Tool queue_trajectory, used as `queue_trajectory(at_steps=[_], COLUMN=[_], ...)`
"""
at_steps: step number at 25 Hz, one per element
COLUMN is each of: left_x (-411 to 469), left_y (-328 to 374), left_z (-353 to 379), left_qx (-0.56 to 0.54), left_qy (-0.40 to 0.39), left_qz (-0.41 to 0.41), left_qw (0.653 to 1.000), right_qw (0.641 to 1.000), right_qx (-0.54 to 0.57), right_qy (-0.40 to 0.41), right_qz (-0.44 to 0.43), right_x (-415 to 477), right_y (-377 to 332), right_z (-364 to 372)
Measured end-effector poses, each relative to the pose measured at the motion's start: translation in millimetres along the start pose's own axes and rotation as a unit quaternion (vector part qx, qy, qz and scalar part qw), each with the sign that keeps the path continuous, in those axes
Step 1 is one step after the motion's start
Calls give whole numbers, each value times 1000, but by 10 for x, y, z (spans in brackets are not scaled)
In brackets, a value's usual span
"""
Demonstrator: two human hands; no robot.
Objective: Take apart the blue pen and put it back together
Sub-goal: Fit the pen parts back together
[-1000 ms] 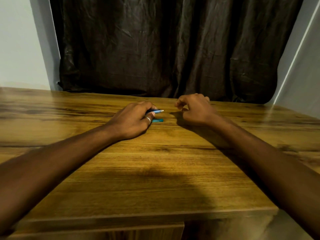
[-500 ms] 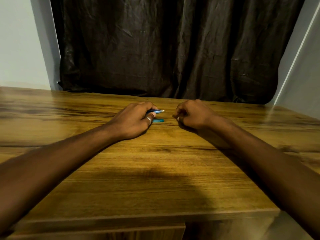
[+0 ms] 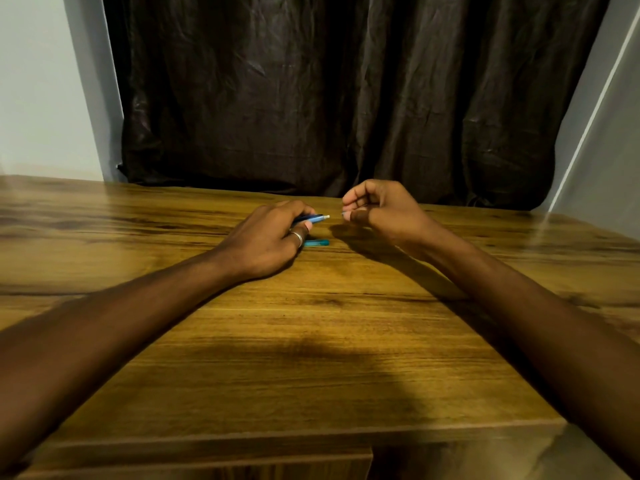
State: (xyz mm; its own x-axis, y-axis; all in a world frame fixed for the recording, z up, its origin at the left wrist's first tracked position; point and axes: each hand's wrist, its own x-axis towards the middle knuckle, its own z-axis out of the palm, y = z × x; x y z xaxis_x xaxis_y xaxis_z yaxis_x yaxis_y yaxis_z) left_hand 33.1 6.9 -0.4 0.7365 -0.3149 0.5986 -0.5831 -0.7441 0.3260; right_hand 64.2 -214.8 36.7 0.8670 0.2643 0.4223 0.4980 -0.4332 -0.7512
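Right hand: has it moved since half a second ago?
Yes. The right hand has lifted off the wooden table, rising toward the dark curtain; the small teal pen piece lies unmoved.

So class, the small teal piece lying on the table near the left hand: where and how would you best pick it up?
Probably pinch the teal piece across its narrow middle, coming from above: it lies flat and lengthwise left-right on the table, with the left hand crowding its left end.

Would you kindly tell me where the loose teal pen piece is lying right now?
In the head view, the teal pen piece lies flat on the wooden table, just right of the left hand and below the pen barrel it holds.
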Motion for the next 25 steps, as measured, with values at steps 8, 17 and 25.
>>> queue_trajectory(at_steps=[8, 17, 25], left_x=[13, 35, 41], left_y=[17, 33, 73], left_z=[-76, -151, -161], left_qx=[-38, -219, -319], left_qy=[59, 67, 61], left_qz=[-3, -104, -147], left_qw=[998, 968, 934], right_qw=[994, 994, 995], right_qx=[103, 104, 90], right_qy=[20, 24, 19], right_qz=[-5, -26, -37], right_x=[-26, -44, -56], right_y=[-74, -98, -117], right_z=[-15, -35, 1])
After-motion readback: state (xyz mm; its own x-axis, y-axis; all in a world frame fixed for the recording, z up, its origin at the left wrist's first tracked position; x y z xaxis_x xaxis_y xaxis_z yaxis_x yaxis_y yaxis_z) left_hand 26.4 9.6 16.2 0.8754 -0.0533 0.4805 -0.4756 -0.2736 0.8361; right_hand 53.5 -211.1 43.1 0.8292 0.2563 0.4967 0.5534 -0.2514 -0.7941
